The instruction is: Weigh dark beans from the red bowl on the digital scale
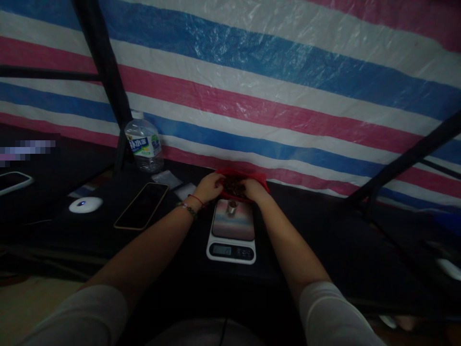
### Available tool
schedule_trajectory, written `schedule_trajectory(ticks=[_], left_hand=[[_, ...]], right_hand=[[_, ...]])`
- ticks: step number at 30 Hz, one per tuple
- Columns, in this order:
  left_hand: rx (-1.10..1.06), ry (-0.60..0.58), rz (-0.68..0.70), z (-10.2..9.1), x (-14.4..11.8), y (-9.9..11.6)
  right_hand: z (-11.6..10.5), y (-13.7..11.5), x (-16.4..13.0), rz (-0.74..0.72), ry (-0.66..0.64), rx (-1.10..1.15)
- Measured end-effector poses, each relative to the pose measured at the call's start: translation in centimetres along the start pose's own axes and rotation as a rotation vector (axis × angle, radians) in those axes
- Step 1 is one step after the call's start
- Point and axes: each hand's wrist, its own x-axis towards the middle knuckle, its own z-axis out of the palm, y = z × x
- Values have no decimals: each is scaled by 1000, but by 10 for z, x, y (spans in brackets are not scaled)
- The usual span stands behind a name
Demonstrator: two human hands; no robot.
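A red plastic bag (260, 179) lies spread at the back of the dark table, holding a heap of small dark brown pieces (233, 185) whose kind is too dim to tell. My left hand (212, 186) is closed at the bag's left side, its fingers curled over the edge. From the right, my right hand (255, 190) reaches in, its fingertips hidden among the brown pieces. Between my forearms sits a white kitchen scale (213, 252) with a lit display. On its reflective plate stands a small metal cup (232, 207), just in front of the bag.
Left of my hands lie clear plastic bags (167, 179), a dark phone (142, 206) and a white oval device (85, 204). A clear bottle (144, 144) stands behind them by a black frame pole (104, 62). A striped plastic sheet (252, 86) hangs behind the table.
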Motion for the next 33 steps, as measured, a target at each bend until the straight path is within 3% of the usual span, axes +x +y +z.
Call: schedule_trajectory(ticks=[12, 20, 33], left_hand=[[-16, 14, -20, 1, 0, -1], [-13, 22, -35, 3, -1, -2], [-35, 17, -15, 5, 0, -5]], right_hand=[[-4, 4, 6, -32, 75, -15], [-14, -6, -5, -31, -203, -64], [-16, -9, -3, 46, -150, -161]])
